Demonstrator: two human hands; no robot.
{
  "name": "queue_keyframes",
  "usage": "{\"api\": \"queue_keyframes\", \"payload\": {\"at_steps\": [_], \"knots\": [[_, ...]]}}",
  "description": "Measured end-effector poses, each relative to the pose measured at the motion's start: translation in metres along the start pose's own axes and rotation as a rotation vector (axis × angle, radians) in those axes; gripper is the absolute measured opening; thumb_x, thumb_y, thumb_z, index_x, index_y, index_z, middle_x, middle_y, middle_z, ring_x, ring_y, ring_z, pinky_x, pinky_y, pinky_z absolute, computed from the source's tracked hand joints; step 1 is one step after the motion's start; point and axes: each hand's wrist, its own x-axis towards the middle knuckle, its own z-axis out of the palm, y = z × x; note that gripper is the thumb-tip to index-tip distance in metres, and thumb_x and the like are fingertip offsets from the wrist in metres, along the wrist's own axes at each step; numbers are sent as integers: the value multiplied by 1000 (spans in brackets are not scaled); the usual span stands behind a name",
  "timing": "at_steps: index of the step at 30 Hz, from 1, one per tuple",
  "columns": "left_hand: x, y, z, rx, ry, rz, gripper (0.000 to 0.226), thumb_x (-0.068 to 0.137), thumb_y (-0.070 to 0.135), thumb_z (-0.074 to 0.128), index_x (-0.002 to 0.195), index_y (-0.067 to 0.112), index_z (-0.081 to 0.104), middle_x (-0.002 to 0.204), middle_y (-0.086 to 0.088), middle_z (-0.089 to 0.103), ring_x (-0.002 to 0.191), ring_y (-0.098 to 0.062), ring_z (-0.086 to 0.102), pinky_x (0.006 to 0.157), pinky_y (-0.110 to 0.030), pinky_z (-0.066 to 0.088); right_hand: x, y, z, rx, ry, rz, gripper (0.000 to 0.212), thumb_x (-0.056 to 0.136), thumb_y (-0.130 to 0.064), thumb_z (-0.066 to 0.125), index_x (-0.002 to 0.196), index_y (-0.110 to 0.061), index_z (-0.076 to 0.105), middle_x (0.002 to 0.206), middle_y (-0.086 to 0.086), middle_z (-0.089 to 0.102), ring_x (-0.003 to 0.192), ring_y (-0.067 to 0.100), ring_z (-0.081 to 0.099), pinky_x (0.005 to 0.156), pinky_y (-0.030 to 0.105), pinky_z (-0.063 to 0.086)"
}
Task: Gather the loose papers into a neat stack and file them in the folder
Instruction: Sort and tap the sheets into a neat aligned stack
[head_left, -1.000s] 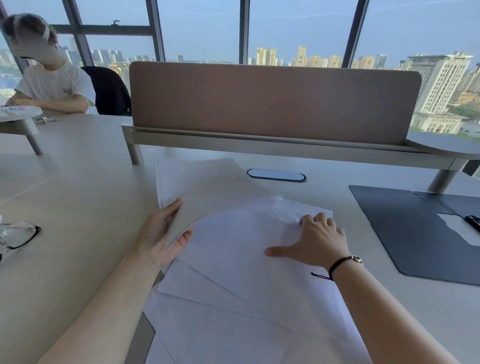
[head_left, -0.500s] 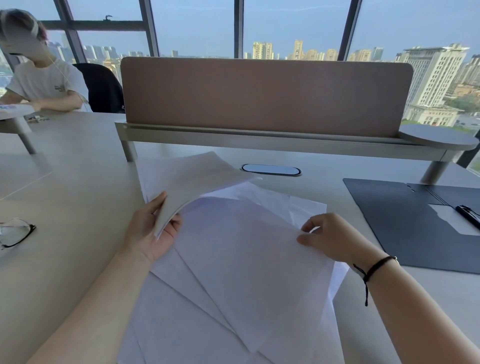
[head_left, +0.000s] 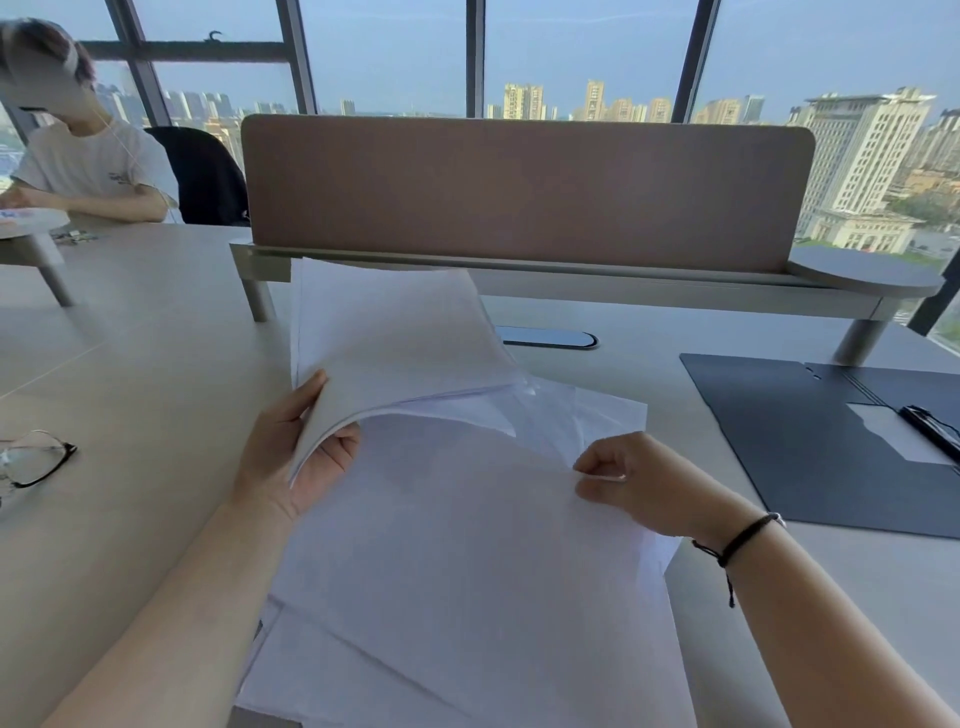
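Your left hand grips a curled bundle of white paper sheets; your right hand pinches the edge of the top loose white sheet on the pale desk. Far right lies the open dark folder.

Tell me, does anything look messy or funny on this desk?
Yes: the white papers lie fanned out crookedly, corners pointing different ways, not a neat stack. The left hand holds a bent bunch of sheets curling upward, and the right hand pinches one sheet's edge. The dark folder lies open, waiting.
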Motion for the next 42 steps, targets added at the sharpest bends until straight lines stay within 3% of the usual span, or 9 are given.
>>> {"api": "queue_keyframes", "payload": {"at_steps": [3,8,11,15,19,24,28,35,42], "knots": [[-3,-9,9,22,34,-1,26,104,18,39,89,13,59,50,4,63,42,-4,61,39,-16,47,16,-15,11,-213,25,-45,12,90,-34,72,96,-25,68,111,-2,67,108,21,62,89,34,48],[-3,-12,9,74,89,-16,20,102,16,44,92,10,60,61,-1,69,46,-9,64,39,-19,48,24,-46,16,-396,-62,-11,54,76,-47,83,116,-18,61,95,-9,45,97,15,41,78,31,37],[-3,-13,10,113,106,-25,19,102,15,45,92,10,60,61,-1,70,46,-9,65,39,-19,48,24,-48,13,-355,-84,53,71,64,-48,90,119,-20,54,88,-14,44,95,16,45,65,27,37],[-3,-14,11,171,122,-50,17,100,15,49,98,10,65,75,-3,75,57,-12,71,43,-21,52,27,-44,7,-246,-165,169,74,62,-43,92,126,-27,58,110,-7,55,92,17,57,58,24,43],[-3,-10,13,126,100,-6,18,101,14,48,97,10,65,77,-3,75,61,-11,72,47,-21,54,31,-20,6,87,-164,197,61,65,-23,93,119,-33,67,112,8,68,96,33,72,82,49,63],[-4,-4,13,-40,28,-7,22,103,17,42,92,11,60,66,0,70,47,-7,65,42,-19,50,27,20,6,769,112,190,88,77,1,83,149,-30,43,108,14,78,92,37,77,78,52,63],[0,-10,12,43,106,-68,21,100,19,50,91,9,65,70,-4,75,53,-12,70,43,-22,53,24,26,7,941,217,158,54,79,13,75,126,-10,64,110,20,77,92,39,76,83,57,61],[4,-21,6,411,134,-215,26,98,16,49,111,3,67,99,-11,77,78,-19,76,65,-29,63,21,22,9,875,35,147,39,82,7,75,118,-7,70,111,18,77,101,43,74,89,64,56],[4,-25,9,844,226,-126,19,91,11,65,107,5,72,102,-13,77,84,-25,77,66,-32,60,20,16,15,878,121,208,27,87,8,67,112,-2,70,106,22,77,94,45,74,85,58,60]]}}
